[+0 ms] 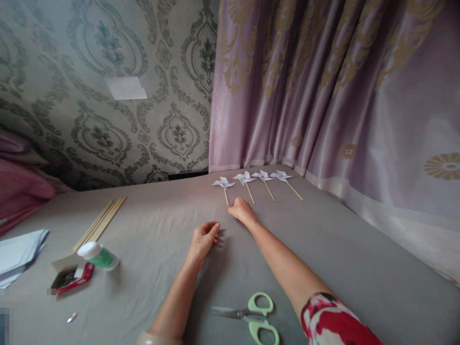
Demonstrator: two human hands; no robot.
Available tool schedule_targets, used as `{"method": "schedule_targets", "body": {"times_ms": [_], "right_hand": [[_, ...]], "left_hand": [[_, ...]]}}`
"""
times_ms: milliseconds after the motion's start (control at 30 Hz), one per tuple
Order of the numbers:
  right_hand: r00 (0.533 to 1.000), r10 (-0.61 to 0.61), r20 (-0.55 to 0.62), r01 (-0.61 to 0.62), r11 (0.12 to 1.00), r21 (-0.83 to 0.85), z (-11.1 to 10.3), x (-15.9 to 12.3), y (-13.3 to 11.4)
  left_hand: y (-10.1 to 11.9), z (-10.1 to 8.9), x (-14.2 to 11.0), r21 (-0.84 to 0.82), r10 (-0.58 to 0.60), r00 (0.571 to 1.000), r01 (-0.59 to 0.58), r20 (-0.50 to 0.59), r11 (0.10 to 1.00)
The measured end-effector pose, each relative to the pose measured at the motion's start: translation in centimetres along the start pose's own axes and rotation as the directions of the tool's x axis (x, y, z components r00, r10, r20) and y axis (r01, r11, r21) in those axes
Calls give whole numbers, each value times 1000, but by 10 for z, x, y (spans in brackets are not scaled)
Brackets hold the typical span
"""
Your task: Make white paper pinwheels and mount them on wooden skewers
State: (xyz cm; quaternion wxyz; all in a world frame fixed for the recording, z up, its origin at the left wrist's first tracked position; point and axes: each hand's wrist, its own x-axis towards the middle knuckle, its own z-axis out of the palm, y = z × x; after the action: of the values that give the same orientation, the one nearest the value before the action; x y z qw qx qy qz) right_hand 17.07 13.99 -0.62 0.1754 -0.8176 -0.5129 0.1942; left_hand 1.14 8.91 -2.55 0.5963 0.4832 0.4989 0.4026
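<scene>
My right hand (241, 211) reaches forward with its fingers closed on the lower end of the stick of a white paper pinwheel (223, 183). That pinwheel is the leftmost of a row lying on the grey cloth. To its right are more white pinwheels on thin wooden sticks: one beside it (244, 178), another further along (263, 177), and the last at the right end (282, 176). Just above the cloth, nearer to me, my left hand (205, 238) has loosely curled fingers, the thumb apart, and nothing visible in it. Green-handled scissors (251, 314) lie between my forearms.
At the left lie wooden sticks (100, 223), a white-and-green bottle (98, 255), an open red box (74, 278) with small dark contents, and stacked white paper (21, 251). A small shiny piece (72, 317) rests nearby. A purple curtain (273, 86) borders the back right.
</scene>
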Motion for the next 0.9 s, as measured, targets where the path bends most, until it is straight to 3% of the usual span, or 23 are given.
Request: {"method": "schedule_targets", "body": {"times_ms": [300,900], "right_hand": [[998,-2,-68,-3,997,-71,11,-5,-6],[995,36,-95,-38,999,-24,13,10,-14]], "left_hand": [[-5,-1,2,19,10,1000,-10,5,1000],[-2,0,2,12,5,1000,-5,10,1000]]}}
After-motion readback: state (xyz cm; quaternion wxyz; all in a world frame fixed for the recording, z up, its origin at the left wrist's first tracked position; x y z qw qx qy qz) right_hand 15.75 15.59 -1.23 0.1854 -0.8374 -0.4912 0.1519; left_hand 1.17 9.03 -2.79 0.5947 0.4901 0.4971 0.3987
